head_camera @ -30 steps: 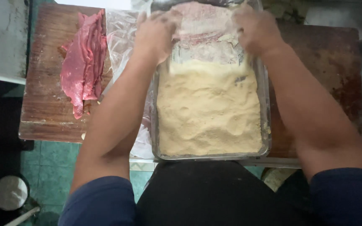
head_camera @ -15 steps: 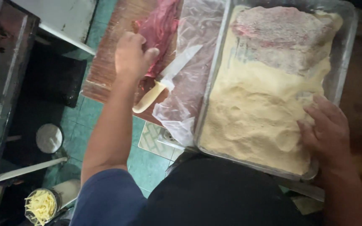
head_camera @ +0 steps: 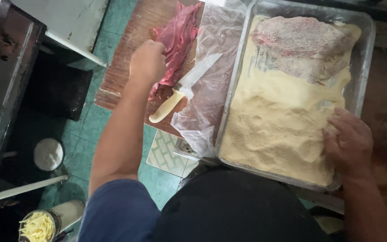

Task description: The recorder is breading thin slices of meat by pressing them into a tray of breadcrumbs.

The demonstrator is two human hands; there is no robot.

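Fingers (head_camera: pixel 155 58) grip raw meat (head_camera: pixel 178 40) near board's (head_camera: pixel 122 76) edge.

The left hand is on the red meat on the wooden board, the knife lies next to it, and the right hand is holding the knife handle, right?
Not quite. The right hand isn't holding the knife; it rests in the breadcrumbs at the tray's near corner. The head view shows the knife lying untouched beside the left hand, which is on the red meat on the wooden board.
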